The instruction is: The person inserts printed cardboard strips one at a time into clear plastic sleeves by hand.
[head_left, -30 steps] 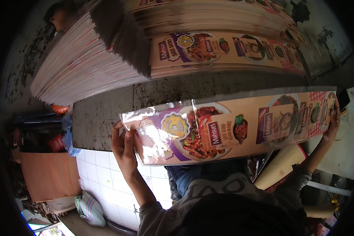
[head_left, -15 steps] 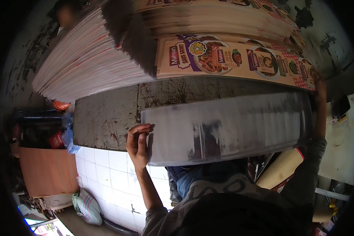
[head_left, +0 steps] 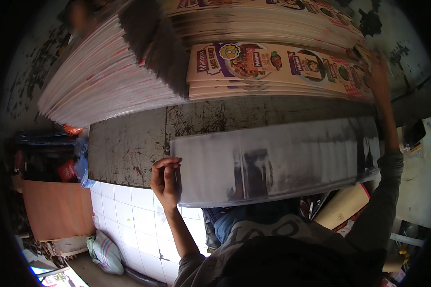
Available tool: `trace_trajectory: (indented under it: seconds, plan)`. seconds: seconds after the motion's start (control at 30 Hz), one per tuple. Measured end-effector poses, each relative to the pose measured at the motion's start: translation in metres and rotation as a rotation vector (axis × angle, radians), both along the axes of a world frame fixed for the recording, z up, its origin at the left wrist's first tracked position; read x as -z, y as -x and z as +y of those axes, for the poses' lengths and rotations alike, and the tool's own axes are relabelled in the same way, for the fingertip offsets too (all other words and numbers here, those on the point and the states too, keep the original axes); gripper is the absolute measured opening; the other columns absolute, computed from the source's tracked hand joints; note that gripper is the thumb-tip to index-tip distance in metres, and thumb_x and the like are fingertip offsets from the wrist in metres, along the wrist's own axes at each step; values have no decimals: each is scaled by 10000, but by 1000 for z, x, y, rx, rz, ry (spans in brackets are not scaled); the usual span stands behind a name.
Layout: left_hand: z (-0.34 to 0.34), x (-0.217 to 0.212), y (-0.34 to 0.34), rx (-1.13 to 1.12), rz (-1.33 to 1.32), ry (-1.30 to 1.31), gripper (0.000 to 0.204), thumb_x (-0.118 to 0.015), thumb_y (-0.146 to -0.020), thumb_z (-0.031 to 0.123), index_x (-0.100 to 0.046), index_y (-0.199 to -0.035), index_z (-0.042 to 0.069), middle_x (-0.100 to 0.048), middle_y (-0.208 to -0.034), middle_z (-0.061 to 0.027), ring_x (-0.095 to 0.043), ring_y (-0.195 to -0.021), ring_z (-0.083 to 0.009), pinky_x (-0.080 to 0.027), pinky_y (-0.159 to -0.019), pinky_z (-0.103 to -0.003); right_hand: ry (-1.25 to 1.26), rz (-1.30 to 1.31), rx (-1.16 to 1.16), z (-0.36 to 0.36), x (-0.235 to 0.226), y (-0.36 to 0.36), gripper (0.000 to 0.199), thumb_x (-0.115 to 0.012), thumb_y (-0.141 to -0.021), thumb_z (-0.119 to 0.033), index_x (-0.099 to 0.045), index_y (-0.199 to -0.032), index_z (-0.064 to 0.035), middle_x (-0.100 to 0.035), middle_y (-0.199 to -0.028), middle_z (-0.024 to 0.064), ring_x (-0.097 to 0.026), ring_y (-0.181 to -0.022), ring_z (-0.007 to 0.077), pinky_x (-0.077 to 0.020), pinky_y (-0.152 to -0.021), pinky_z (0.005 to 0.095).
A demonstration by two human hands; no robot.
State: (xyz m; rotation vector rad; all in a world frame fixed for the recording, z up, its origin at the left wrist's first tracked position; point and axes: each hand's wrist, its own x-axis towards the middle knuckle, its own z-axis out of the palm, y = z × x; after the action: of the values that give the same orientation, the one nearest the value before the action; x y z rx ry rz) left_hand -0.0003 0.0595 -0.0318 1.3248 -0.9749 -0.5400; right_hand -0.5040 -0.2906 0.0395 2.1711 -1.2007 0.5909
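A stack of long clear plastic sleeves lies along the near side of the worktable, glossy with dark reflections. At its left end my left hand is closed, thumb and bent fingers on the edge of the plastic. My right hand reaches up past the stack to the right end of printed cardboard strips; its fingers are smeared by motion, so their grip is unclear. These strips carry food pictures and lie in a slightly fanned pile beyond the plastic.
A tall leaning stack of strips shows its pale edges at the far left. More piled strips stand behind the front pile. Scratched dark tabletop shows at left. Beyond it are a brown board, a white sack and tiled floor.
My right hand has moved up and away from me along the strips' right end. The front printed strip now sits farther back, over other strips. My left hand has shifted slightly nearer with the plastic.
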Motion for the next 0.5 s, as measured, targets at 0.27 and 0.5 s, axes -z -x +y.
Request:
trace_trajectory:
  seconds: [0.27,0.5]
  plan:
    - [-2,3,1,8,32,55,185,-459,-909,124,-556,-962,-25,-616,-900,-99,-554,-806,-126,-446,-775,-261,122,-54,-250,-56,-24,-119,435,-527,-880,-285,-449,-1228,-37,-478,-1209,161,-495,-1060,334,-403,-907,414]
    - [-1,5,1,20,76,99,181,-459,-913,112,-549,-959,-39,-611,-896,-99,-552,-809,-118,-455,-788,-266,5,-265,-86,-55,-6,-145,318,-509,-889,-281,-520,-1148,-96,-575,-1042,117,-567,-924,315,-469,-779,395]
